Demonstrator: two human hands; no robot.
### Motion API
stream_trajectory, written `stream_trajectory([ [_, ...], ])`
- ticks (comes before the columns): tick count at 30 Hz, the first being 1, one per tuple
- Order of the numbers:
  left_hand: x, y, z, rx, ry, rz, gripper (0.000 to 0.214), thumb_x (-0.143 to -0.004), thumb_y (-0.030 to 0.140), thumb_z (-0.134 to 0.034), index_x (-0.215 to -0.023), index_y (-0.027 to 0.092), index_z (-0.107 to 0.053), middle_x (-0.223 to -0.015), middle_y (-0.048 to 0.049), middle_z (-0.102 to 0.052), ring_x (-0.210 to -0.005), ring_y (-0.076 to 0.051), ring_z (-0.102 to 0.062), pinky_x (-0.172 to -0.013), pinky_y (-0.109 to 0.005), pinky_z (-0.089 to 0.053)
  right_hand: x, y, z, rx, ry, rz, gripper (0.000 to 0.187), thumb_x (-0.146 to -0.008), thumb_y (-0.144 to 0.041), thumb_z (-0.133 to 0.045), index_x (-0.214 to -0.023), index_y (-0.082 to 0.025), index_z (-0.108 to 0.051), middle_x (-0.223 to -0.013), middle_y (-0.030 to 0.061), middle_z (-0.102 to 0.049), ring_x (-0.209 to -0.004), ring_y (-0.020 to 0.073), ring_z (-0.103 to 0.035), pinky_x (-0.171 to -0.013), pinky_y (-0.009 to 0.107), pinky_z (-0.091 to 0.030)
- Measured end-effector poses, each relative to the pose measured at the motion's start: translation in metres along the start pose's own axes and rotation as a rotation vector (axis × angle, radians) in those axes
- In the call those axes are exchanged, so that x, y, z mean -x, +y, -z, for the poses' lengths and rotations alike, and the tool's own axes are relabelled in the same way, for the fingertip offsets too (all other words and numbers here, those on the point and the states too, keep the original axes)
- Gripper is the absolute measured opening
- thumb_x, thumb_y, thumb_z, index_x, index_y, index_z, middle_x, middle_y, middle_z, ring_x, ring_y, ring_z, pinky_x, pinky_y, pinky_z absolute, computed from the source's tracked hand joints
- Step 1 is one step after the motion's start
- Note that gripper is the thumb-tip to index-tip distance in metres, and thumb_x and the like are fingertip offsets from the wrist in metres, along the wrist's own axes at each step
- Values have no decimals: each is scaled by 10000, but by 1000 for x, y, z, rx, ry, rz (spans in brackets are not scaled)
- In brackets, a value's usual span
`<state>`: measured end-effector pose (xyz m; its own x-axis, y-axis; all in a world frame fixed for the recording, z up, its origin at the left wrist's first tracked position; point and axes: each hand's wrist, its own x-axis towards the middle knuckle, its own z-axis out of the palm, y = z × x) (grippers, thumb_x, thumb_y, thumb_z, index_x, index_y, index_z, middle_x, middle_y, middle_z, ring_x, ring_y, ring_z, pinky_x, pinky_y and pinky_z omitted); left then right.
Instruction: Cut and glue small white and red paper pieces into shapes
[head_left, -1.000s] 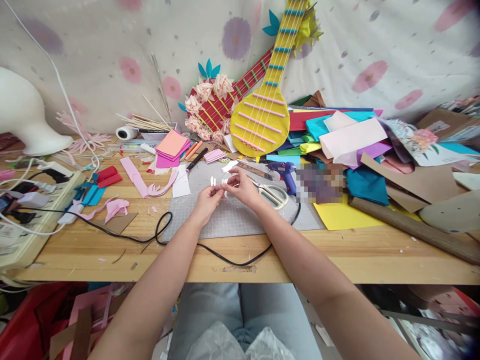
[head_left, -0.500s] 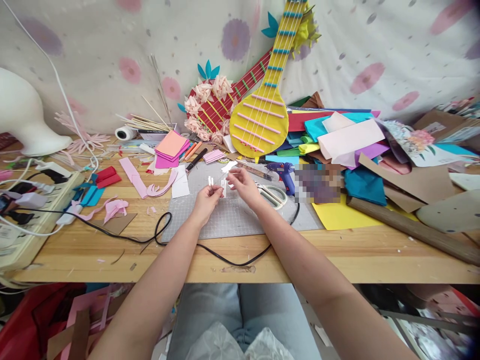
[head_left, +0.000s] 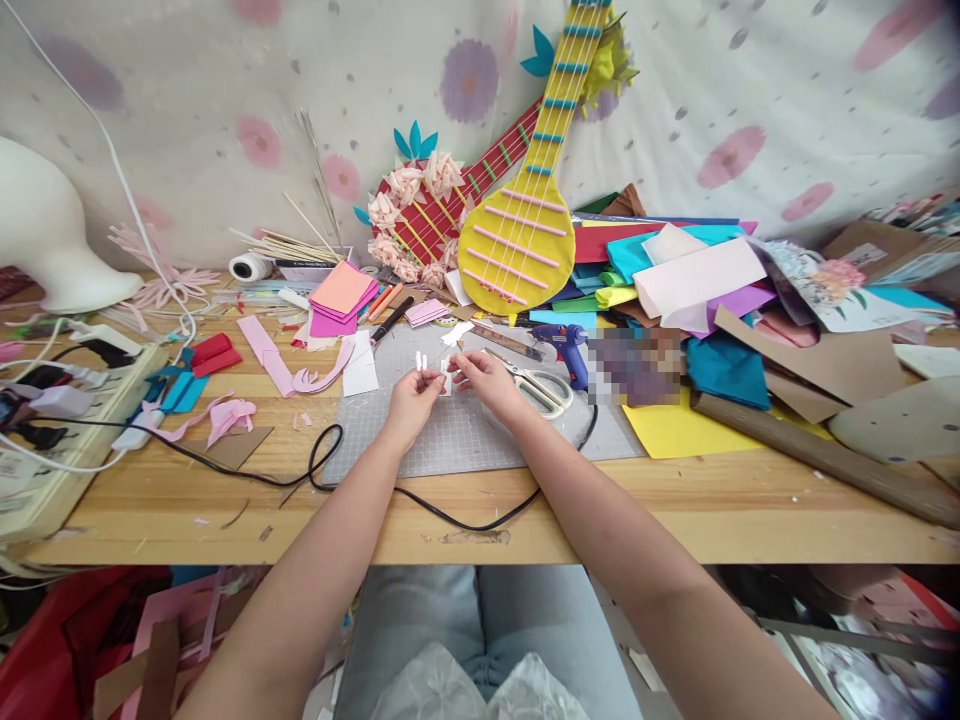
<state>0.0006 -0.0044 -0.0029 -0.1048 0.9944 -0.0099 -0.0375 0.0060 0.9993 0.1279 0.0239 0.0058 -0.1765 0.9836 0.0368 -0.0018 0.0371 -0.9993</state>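
Over the grey cutting mat (head_left: 480,440), my left hand (head_left: 412,405) pinches small white pieces (head_left: 421,360) that stick up above its fingertips. Their exact kind is too small to tell. My right hand (head_left: 486,380) is close beside it, thumb and fingers drawn together at another white piece (head_left: 446,382) between the two hands. Whatever the right fingertips pinch is hidden. Just right of the right hand lie scissors with pale handles (head_left: 551,395), partly covered by it. A blue glue gun (head_left: 572,350) rests behind them.
A yellow felt lute (head_left: 517,245) and a red flower-trimmed one (head_left: 427,220) lean at the back. Coloured felt sheets (head_left: 697,265) pile up at right. A black cable (head_left: 480,527) loops across the table front. A power strip (head_left: 90,440) is at left.
My right hand has lowered slightly and come nearer my left fingertips. The left hand stays nearly in place with the white pieces.
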Motion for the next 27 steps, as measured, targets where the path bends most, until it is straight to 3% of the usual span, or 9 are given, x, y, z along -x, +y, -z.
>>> stream_trajectory([
  [5,-3,-5,1,-80,0,-96,142,-656,260,-634,-717,156,-559,-620,9,-570,-568,-89,-496,-576,-212,-362,-2,7,-4,133,1,-7,266,-695,-443,-565,-677,-179,-599,-677,3,-598,-596,100,-525,-558,228,-451],
  [9,-4,-9,2,-220,5,-169,124,-682,272,-612,-721,163,-566,-641,-1,-581,-566,-97,-504,-589,-222,-371,-4,9,-3,257,80,-35,221,-674,-397,-600,-633,-180,-609,-574,-16,-577,-537,100,-502,-554,238,-422],
  [14,-1,-7,3,-326,40,-214,107,-710,272,-582,-736,170,-568,-660,-9,-586,-565,-104,-503,-580,-225,-359,-1,3,-3,348,146,-86,247,-648,-424,-625,-639,-177,-625,-599,-2,-603,-539,108,-500,-548,245,-389],
  [27,3,-1,1,-537,126,-294,67,-726,239,-561,-700,182,-537,-637,-12,-555,-588,-125,-497,-595,-236,-343,9,-9,-7,607,142,-3,260,-706,-425,-567,-609,-184,-573,-597,-10,-568,-554,107,-462,-529,239,-290],
])
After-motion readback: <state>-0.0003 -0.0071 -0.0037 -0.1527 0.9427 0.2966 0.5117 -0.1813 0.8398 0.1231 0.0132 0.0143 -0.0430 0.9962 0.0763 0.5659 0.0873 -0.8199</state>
